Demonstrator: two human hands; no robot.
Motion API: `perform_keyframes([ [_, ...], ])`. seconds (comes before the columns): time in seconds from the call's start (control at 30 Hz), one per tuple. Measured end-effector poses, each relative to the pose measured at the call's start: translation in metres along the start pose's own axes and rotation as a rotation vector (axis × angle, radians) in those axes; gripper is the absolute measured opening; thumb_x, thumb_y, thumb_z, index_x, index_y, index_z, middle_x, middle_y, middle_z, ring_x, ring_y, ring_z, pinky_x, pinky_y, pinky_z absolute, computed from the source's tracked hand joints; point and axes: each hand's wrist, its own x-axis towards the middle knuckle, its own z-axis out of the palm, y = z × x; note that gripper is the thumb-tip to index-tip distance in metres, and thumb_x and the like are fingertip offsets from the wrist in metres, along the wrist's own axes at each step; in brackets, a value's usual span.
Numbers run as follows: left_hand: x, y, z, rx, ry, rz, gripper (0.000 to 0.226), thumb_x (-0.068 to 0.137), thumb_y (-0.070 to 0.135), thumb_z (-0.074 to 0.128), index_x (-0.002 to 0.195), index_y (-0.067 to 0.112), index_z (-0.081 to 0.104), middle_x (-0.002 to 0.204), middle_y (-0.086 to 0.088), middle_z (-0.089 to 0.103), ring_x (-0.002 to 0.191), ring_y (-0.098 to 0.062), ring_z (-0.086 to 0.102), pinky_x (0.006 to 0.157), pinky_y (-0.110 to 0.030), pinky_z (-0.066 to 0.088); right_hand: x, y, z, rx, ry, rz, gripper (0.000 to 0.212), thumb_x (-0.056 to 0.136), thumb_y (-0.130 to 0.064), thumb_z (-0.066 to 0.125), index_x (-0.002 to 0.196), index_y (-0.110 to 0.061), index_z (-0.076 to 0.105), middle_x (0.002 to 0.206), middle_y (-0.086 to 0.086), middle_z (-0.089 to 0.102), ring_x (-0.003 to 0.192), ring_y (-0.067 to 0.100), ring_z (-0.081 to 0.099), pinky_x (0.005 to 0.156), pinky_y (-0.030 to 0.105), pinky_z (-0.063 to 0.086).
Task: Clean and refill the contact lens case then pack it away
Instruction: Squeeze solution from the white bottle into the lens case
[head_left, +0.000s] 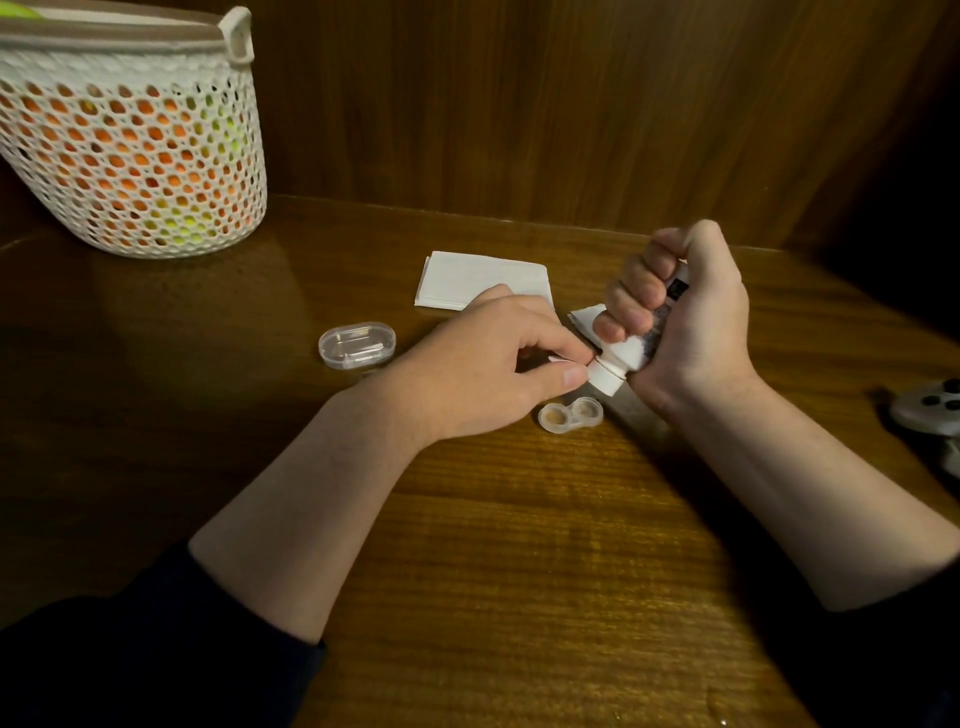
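My right hand (685, 317) grips a white solution bottle (626, 353), tilted with its neck pointing down and left. Thumb and forefinger of my left hand (483, 374) pinch the bottle's white cap (605, 379). Just below the cap, the clear contact lens case (570, 414) lies flat on the wooden table (519, 545) with both wells uncovered. A clear oval storage box (356, 345) rests to the left of my left hand.
A folded white tissue (483, 278) lies behind my hands, with a smaller white scrap (584, 318) beside the bottle. A white mesh basket (130, 140) with orange and green contents stands at the back left. A grey controller (930, 410) sits at the right edge. Wooden panels wall the back.
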Motion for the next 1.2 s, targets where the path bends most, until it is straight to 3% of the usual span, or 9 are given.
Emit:
perform_keyframes([
  [1.0,0.0001,-0.0011,0.0008,0.000,0.003,0.002,0.023,0.102,0.039,0.068,0.123,0.038,0.077,0.106,0.026,0.061,0.107,0.003,0.047,0.083,-0.023,0.037,0.0021,-0.0005,-0.0023,-0.031,-0.010,-0.006,0.044,0.101,-0.022,0.046,0.057,-0.023,0.045,0.051,-0.004,0.037,0.042,0.014,0.034,0.047,0.024,0.037],
  [1.2,0.0012,-0.0014,0.0004,0.018,0.031,0.009,0.025,0.105,0.038,0.063,0.126,0.038,0.075,0.107,0.023,0.063,0.109,0.002,0.047,0.084,-0.023,0.037,0.0051,0.0003,-0.0045,0.016,0.009,0.007,0.041,0.103,-0.029,0.054,0.063,-0.022,0.050,0.055,-0.004,0.043,0.047,0.013,0.040,0.051,0.026,0.042],
])
